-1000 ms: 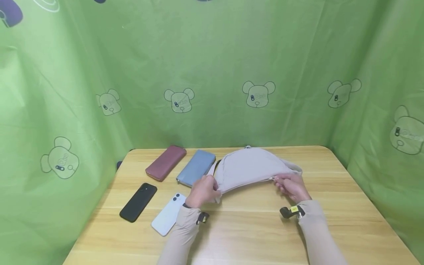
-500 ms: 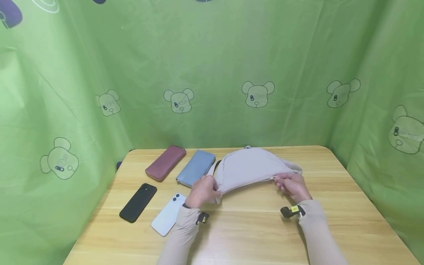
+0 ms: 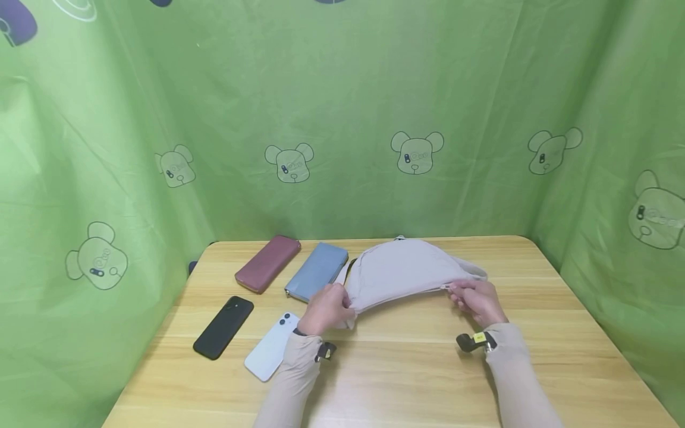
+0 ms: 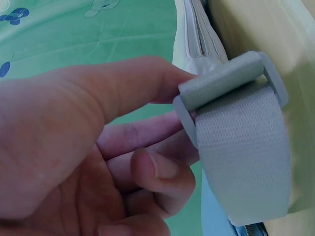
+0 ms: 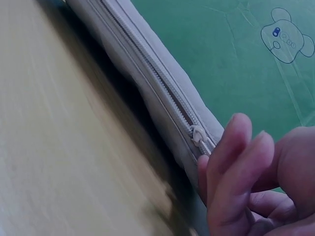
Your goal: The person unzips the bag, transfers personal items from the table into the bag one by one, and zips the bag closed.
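Observation:
A pale grey waist bag point(image 3: 404, 267) lies toward the back of the table, its zipped edge facing me. My left hand point(image 3: 326, 308) pinches the bag's left end, beside a grey strap adjuster point(image 4: 226, 81) and its webbing strap point(image 4: 246, 152). At the bag's right end, my right hand point(image 3: 476, 300) pinches the zipper pull point(image 5: 206, 146). In the right wrist view the zipper point(image 5: 147, 56) runs away from the slider, with a narrow gap showing between its rows of teeth near it. The fingertips hide part of the pull.
Left of the bag lie a blue wallet point(image 3: 317, 270) and a dark red wallet point(image 3: 269, 263). Nearer me are a black phone point(image 3: 223, 327) and a white phone point(image 3: 273, 346), the latter next to my left wrist. Green curtains point(image 3: 342, 119) surround the wooden table point(image 3: 407, 380).
My right hand has shifted slightly to the right with the zipper pull. The left hand stays almost still at the bag's left end, and the wallets and phones have not moved.

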### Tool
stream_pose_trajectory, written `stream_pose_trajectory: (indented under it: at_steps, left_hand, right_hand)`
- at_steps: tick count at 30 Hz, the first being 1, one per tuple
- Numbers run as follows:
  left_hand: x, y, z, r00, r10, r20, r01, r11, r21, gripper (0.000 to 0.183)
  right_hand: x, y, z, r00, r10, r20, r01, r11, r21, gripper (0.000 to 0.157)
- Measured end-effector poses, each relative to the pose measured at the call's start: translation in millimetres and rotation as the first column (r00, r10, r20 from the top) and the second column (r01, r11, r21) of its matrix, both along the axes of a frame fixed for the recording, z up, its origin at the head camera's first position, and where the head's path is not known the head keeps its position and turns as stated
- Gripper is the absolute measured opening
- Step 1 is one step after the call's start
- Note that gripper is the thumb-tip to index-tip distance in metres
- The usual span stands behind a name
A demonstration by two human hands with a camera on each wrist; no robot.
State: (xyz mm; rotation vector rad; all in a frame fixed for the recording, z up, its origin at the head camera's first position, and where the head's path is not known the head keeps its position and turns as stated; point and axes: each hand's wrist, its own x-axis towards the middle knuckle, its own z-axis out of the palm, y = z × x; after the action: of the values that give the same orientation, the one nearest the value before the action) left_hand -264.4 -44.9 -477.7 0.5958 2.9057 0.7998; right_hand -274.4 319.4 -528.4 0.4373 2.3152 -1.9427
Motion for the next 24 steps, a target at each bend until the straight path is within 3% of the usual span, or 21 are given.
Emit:
stream_pose_trajectory:
  at_steps: [18, 24]
  left_hand:
    - [-1.8, -2.2, -2.4, 1.0, 0.001, -0.009, -0.001, 1.0, -0.01, 0.052]
    - [-1.4, -1.9, -0.3, 1.0, 0.01, -0.009, -0.01, 1.0, -0.019, 0.041]
  right_hand:
    - [3.3, 7.7, 2.5, 0.998, -0.062, -0.003, 0.062, 0.998, 0.032, 0.042]
    - [3.7, 10.0, 5.3, 0.997, -0.077, -0.007, 0.078, 0.995, 0.066, 0.04]
